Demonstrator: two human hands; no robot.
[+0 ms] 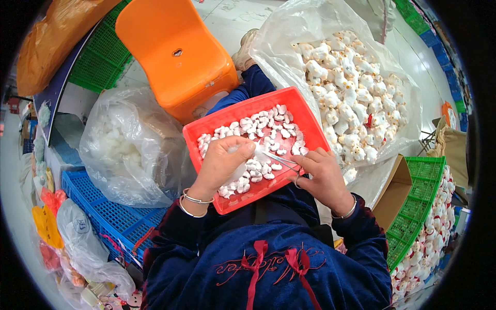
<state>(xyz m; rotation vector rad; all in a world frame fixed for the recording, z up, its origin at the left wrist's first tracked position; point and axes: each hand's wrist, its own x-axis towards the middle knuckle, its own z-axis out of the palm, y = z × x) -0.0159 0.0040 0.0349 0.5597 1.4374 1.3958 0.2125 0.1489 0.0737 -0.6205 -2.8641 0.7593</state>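
Note:
My left hand (225, 164) is closed over the red tray, with a tuft of white stuffing (238, 172) in its palm and something small and white at its fingertips. What exactly that small piece is, the fingers partly hide. In my right hand (323, 178) are scissor-handled metal forceps (281, 159), their tips meeting the white bit at the left fingertips. The red tray (319, 124) rests on my lap, tilted. Scattered inside it lie many small, rounded white fabric pieces (262, 120), several with greyish undersides.
An orange chair (173, 57) stands ahead. Left of me, a clear bag of white stuffing (121, 144) sits by a blue crate (111, 199). A large clear bag of white plush toys (356, 98) lies ahead right. Nearer right are a cardboard box (392, 194) and a green crate (418, 201).

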